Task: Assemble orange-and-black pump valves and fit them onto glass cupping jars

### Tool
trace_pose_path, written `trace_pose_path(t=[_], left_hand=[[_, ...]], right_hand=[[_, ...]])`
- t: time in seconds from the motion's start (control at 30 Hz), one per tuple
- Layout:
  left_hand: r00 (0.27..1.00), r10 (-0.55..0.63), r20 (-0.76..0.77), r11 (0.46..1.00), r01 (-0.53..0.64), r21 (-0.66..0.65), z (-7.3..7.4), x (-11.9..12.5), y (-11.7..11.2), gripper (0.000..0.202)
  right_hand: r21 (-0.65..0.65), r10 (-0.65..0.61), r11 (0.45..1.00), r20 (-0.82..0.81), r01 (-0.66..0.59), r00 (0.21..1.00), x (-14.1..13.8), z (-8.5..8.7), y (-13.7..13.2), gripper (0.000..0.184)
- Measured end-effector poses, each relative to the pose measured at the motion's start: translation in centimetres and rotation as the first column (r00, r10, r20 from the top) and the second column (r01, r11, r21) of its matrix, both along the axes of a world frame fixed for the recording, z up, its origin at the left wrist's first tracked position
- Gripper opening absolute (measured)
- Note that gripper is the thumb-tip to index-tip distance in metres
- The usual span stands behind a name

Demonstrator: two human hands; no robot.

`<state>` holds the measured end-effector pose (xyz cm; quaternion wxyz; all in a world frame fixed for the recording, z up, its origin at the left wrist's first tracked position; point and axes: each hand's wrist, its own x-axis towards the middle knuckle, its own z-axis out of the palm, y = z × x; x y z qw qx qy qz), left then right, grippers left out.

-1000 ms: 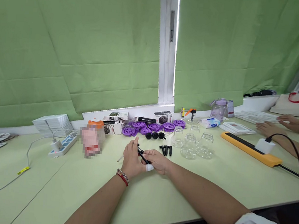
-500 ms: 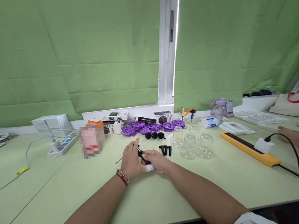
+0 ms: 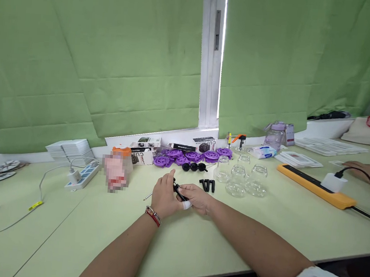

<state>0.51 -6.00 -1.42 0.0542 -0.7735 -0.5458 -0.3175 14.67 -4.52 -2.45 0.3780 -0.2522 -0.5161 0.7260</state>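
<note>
Both my hands meet over the middle of the pale green table [image 3: 195,246]. My left hand [image 3: 163,196], with a red bracelet at the wrist, and my right hand [image 3: 196,199], with white tape on one finger, are both closed on a small black part [image 3: 178,191] held between them. A thin metal rod [image 3: 149,196] lies on the table just left of my left hand. Three short black pieces [image 3: 207,185] lie just beyond my right hand.
Several clear glass jars [image 3: 237,181], purple discs [image 3: 190,157], small boxes [image 3: 146,143] and a blurred cup [image 3: 115,171] stand further back. A white power strip [image 3: 82,175] is at the left, an orange power strip [image 3: 315,187] at the right. Another person's hand [image 3: 366,170] rests at the far right.
The view has shifted slightly. My hands keep hold of the black part. The other person's hands at the right have drawn back; only one shows now.
</note>
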Motion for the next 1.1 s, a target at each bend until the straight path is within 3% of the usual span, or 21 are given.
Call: trace_pose_path(t=[0.2,0.27,0.33,0.4,0.47,0.53,0.63,0.83,1.0,1.1], left_hand=[[0.992,0.008,0.123,0.986,0.013,-0.168,1.1,-0.4,-0.2,0.104],[0.971,0.014,0.24,0.967,0.047,-0.25,1.7,-0.8,-0.2,0.099],[0.906,0.003,0.423,0.921,0.162,-0.353,2.5,-1.3,-0.3,0.09],[0.765,0.009,0.644,0.808,0.374,-0.455,3.1,-1.7,-0.4,0.078],[0.601,0.055,0.797,0.65,0.585,-0.486,3.6,-1.9,-0.7,0.068],[0.499,0.112,0.859,0.525,0.704,-0.478,3.6,-2.1,-0.8,0.063],[0.487,0.176,0.855,0.427,0.745,-0.512,3.3,-2.1,-0.7,0.058],[0.557,0.253,0.791,0.352,0.709,-0.611,2.6,-2.3,0.0,0.056],[0.56,0.291,0.776,0.315,0.71,-0.63,2.3,-2.5,0.4,0.06],[0.553,0.291,0.781,0.286,0.728,-0.623,2.2,-2.6,0.6,0.058]], right_hand=[[0.062,-0.03,0.998,0.146,0.021,0.989,0.8,0.2,1.3,0.036],[0.154,-0.176,0.978,0.222,0.143,0.959,1.7,0.0,2.5,0.03],[0.262,-0.413,0.901,0.268,0.346,0.87,2.8,-0.3,3.9,0.021],[0.369,-0.564,0.818,0.357,0.442,0.745,3.9,-0.8,5.0,0.016],[0.524,-0.628,0.763,0.46,0.38,0.628,4.5,-1.1,5.6,0.017],[0.682,-0.666,0.7,0.515,0.212,0.54,4.5,-1.5,5.7,0.019],[0.79,-0.69,0.613,0.547,-0.018,0.475,3.5,-1.8,5.3,0.023],[0.759,-0.664,0.594,0.649,-0.265,0.372,1.7,-2.4,4.8,0.021],[0.754,-0.663,0.591,0.657,-0.288,0.359,1.8,-2.3,5.0,0.02],[0.743,-0.644,0.623,0.665,-0.246,0.379,2.0,-2.2,5.0,0.017]])
